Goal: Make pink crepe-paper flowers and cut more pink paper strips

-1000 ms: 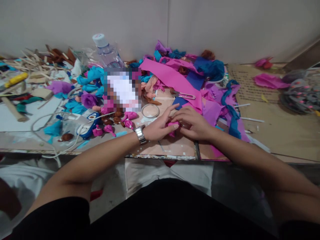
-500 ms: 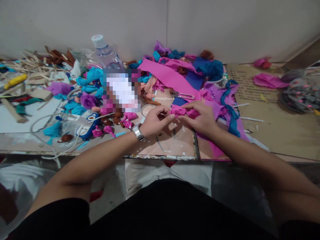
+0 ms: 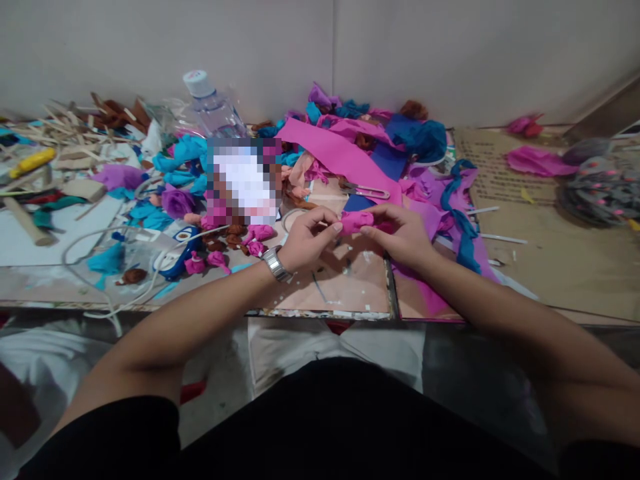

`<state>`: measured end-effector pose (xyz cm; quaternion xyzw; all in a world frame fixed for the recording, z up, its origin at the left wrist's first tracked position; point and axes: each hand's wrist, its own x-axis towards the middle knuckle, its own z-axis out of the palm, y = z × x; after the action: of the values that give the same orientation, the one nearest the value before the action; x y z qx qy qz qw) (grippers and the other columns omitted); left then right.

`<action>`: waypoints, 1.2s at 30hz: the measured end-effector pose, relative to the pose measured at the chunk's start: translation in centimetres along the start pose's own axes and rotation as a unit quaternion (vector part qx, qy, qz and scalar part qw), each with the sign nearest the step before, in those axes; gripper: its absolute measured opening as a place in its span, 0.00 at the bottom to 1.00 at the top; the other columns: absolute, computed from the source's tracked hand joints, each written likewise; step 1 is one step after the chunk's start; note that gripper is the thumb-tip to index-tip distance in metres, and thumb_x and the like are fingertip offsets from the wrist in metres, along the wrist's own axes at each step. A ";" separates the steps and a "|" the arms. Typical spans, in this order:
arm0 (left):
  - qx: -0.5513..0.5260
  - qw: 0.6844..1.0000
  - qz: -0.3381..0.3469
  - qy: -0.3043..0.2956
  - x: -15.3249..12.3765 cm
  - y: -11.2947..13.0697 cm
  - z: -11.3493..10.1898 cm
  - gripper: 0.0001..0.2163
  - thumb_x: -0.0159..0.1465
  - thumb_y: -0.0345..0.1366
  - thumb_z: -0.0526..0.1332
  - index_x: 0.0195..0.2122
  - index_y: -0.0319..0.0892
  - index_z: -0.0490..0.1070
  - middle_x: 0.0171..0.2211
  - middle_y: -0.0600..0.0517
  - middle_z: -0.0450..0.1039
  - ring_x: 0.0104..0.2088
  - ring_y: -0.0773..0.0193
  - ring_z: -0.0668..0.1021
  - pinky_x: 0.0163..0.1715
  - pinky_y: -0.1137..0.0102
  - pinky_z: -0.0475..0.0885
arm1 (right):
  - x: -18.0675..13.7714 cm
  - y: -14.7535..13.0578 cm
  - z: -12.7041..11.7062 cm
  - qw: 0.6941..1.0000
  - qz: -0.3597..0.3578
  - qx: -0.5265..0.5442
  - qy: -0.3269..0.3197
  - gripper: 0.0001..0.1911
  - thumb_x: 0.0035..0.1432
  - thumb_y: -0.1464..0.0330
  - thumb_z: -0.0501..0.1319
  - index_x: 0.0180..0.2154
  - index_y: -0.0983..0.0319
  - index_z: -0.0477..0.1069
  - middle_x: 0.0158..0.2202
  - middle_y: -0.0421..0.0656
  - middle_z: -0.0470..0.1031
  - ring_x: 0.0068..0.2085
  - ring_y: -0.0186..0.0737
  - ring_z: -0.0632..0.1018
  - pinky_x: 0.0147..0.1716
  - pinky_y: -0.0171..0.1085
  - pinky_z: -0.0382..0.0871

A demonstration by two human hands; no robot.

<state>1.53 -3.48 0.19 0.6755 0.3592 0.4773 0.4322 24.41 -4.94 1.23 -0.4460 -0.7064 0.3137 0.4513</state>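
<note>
A crumpled piece of pink crepe paper [image 3: 356, 222] is held between my two hands, just above the table. My left hand [image 3: 311, 239] pinches its left end between thumb and fingers. On the other end, my right hand [image 3: 403, 233] closes its thumb and fingertips. Behind the hands lie a small pair of thread snips [image 3: 367, 191] and a flat pink paper sheet [image 3: 335, 153]. Several small twisted pink paper pieces [image 3: 195, 263] rest to the left of my left hand.
A clear bottle [image 3: 217, 110] stands at the back beside a blurred-out patch. A white cable [image 3: 107, 230] loops over the left side near a blue device [image 3: 183, 252]. Wooden sticks [image 3: 67, 137] pile up far left; cardboard [image 3: 545, 247] covers the right, with a dark round bundle [image 3: 600, 193].
The pink crepe paper looks more compact, with less of it showing by my right fingers. Both hands have stayed almost in place.
</note>
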 end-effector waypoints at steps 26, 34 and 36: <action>-0.009 0.999 -0.038 -0.007 0.1 0.1 -0.1 0.23 0.62 0.59 0.70 0.34 0.41 0.75 0.30 0.51 0.76 0.30 0.66 0.75 0.31 0.70 0.72 | 0.1 0.4 -0.4 0.981 -0.143 -0.131 0.021 0.15 0.63 0.57 0.71 0.48 0.57 0.80 0.45 0.47 0.85 0.47 0.52 0.83 0.50 0.50 0.77; 0.034 0.999 -0.013 0.011 0.0 -0.3 -0.1 0.18 0.66 0.54 0.68 0.39 0.42 0.72 0.36 0.50 0.75 0.35 0.65 0.76 0.36 0.70 0.74 | 0.0 0.2 -0.1 0.994 -0.068 -0.080 0.004 0.15 0.63 0.58 0.71 0.47 0.58 0.81 0.44 0.46 0.85 0.43 0.48 0.83 0.41 0.44 0.77; 0.036 0.999 0.002 0.011 -0.2 -0.4 -0.1 0.20 0.64 0.51 0.70 0.47 0.44 0.70 0.47 0.47 0.75 0.41 0.64 0.77 0.40 0.70 0.76 | 0.0 0.2 0.0 0.995 -0.062 -0.077 -0.006 0.15 0.63 0.58 0.71 0.47 0.59 0.81 0.44 0.46 0.85 0.43 0.47 0.83 0.39 0.43 0.77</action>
<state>1.32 -3.45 -0.19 0.6857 0.3801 0.4724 0.4027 24.53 -4.89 1.05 -0.4331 -0.7574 0.2320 0.4301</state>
